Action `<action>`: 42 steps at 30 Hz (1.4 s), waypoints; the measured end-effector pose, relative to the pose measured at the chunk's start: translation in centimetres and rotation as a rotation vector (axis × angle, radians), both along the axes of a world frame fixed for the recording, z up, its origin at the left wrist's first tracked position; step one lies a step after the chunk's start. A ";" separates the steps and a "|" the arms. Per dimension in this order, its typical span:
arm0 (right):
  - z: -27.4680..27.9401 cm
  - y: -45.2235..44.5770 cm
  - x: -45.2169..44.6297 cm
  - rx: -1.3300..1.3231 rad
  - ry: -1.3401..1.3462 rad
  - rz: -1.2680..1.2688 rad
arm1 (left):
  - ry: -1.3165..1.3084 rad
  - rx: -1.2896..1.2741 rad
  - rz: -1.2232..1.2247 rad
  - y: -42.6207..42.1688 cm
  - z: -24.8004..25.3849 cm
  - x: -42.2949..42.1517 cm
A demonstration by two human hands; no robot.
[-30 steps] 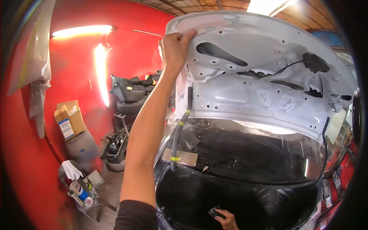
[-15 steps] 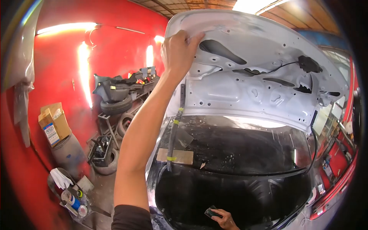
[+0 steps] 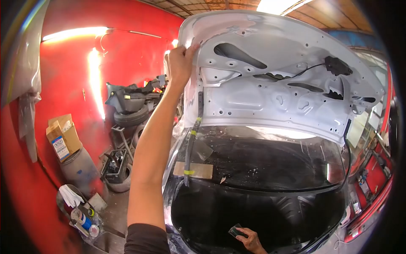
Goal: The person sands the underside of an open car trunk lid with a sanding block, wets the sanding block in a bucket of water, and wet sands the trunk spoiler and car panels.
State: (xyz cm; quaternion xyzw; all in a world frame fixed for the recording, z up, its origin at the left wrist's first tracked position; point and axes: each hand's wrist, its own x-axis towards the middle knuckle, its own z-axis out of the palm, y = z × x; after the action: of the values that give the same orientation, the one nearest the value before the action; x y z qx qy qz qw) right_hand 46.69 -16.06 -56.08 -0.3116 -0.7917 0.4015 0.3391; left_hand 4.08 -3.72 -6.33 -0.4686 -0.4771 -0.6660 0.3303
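A raised grey-white trunk lid (image 3: 245,99) fills the upper right, its inner side with cutouts and holes facing me. My left hand (image 3: 179,65) is up at the lid's left edge, fingers wrapped round that edge and thumb on the inner face. Smudged, duller patches show on the lid's upper left corner. Low in the view, my right hand (image 3: 250,240) grips a small dark flat pad (image 3: 236,230), possibly a sanding pad, over the dark trunk opening (image 3: 220,207). A dark strut with yellow tape (image 3: 192,148) runs down from the lid's left side.
Behind the opening lies the dusty rear window (image 3: 262,163), with a tan board (image 3: 203,170) on it. On the left are a cardboard box (image 3: 63,135) on a drum, tyres (image 3: 131,116), car parts, and a stand with a white cloth (image 3: 69,195) and a blue-labelled can (image 3: 80,217).
My left hand has slid down and left along the lid's edge, showing more of the upper left corner. My right hand stays low with the pad.
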 end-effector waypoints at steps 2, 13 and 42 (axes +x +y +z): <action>0.0 0.0 0.4 0.007 0.003 -0.007 | -0.029 0.058 -0.060 0.8 -0.7 -0.7; -1.4 -2.2 -1.0 -0.090 0.014 -0.032 | -0.055 -0.021 -0.107 0.3 2.0 2.9; -24.9 -14.1 -6.5 -0.688 -0.626 0.841 | -1.569 -0.876 0.099 -51.9 -74.2 25.8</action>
State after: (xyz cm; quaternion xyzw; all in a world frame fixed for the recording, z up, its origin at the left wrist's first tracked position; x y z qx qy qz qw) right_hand 40.20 -30.14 -80.98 -0.1676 -0.7339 0.6220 -0.2156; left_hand 29.89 -55.61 -80.53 0.0578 -0.7962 -0.5382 -0.2704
